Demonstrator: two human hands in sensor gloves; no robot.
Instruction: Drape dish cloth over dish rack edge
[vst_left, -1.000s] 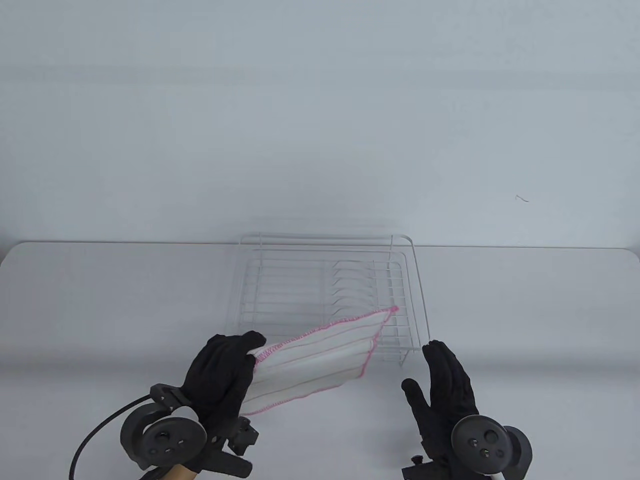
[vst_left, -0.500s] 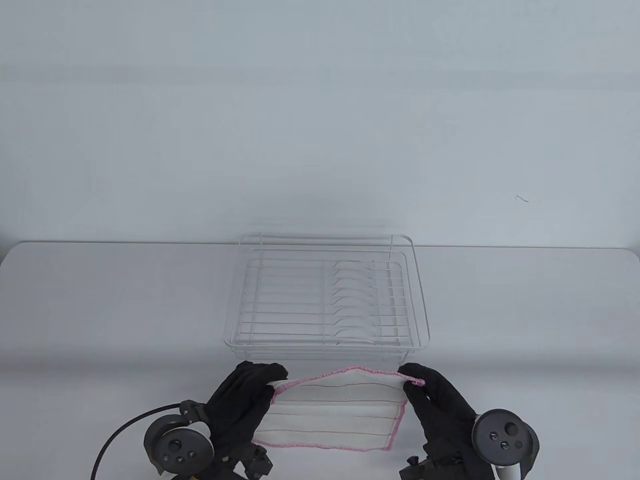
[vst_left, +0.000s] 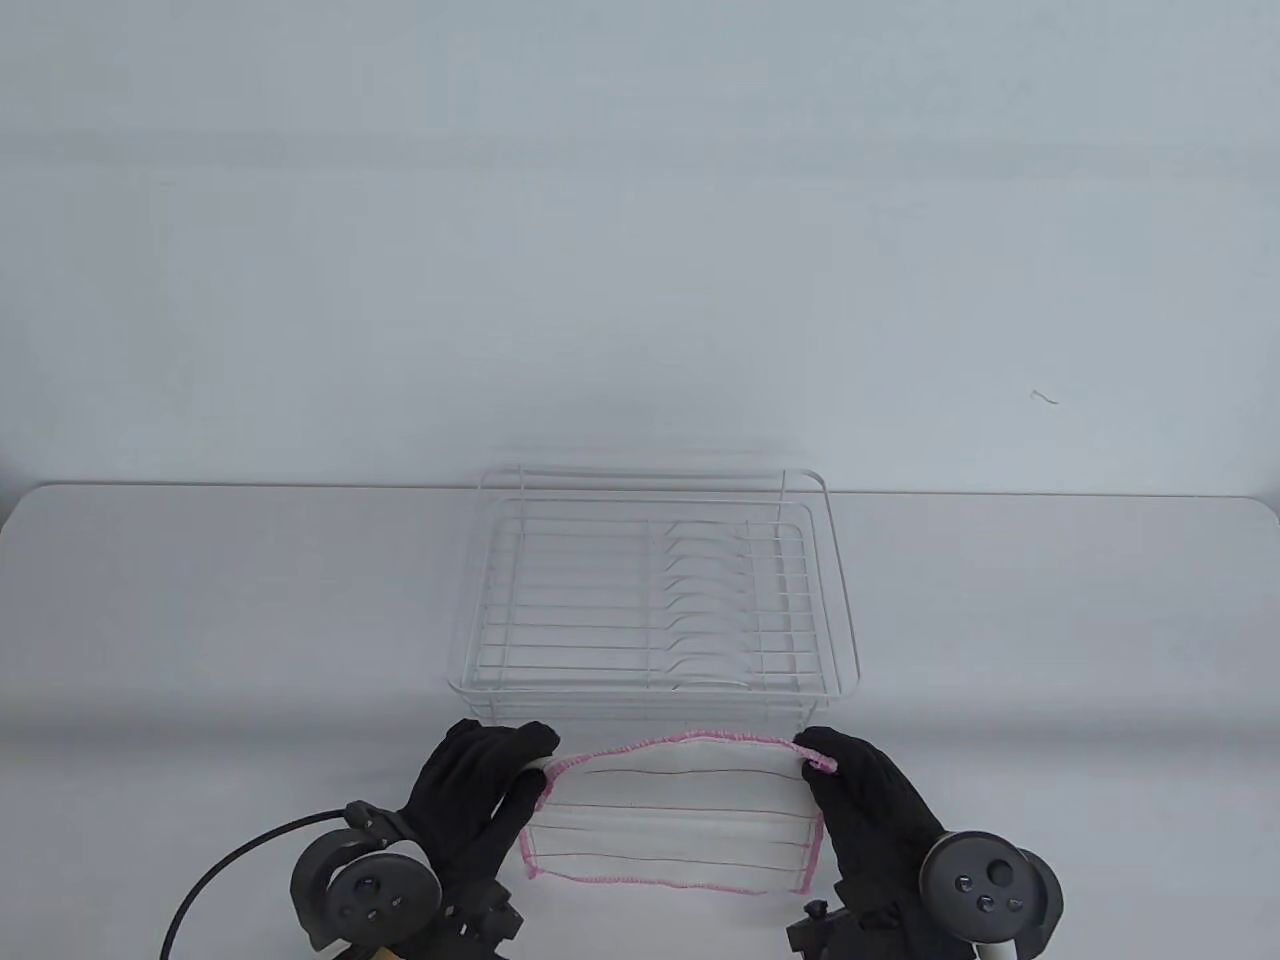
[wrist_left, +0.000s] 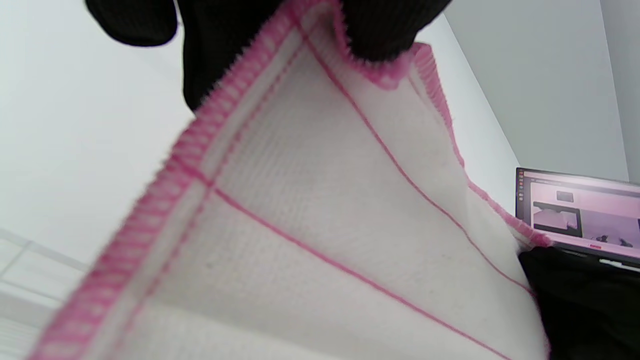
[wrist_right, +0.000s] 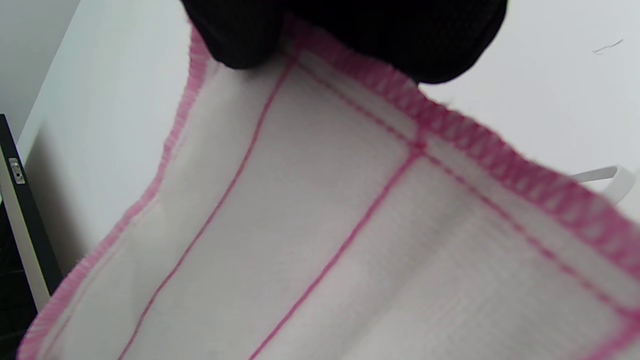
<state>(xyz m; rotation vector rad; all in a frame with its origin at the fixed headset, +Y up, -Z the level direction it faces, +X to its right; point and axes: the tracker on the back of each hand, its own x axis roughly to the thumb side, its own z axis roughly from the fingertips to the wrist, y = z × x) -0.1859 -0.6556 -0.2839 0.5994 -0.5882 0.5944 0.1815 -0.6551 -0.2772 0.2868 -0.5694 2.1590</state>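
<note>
A white dish cloth with pink stitched edges and thin pink stripes hangs spread between my two hands, in front of the near edge of the white wire dish rack. My left hand pinches its upper left corner; the cloth fills the left wrist view. My right hand pinches the upper right corner; the cloth fills the right wrist view too. The cloth is apart from the rack.
The rack stands mid-table on a white table whose far edge runs behind it. A black cable trails from my left tracker. A laptop screen shows in the left wrist view.
A second ago only my left hand held the cloth, over the rack's near corner. My right hand has since taken the other corner, and the cloth has moved nearer and spread flat.
</note>
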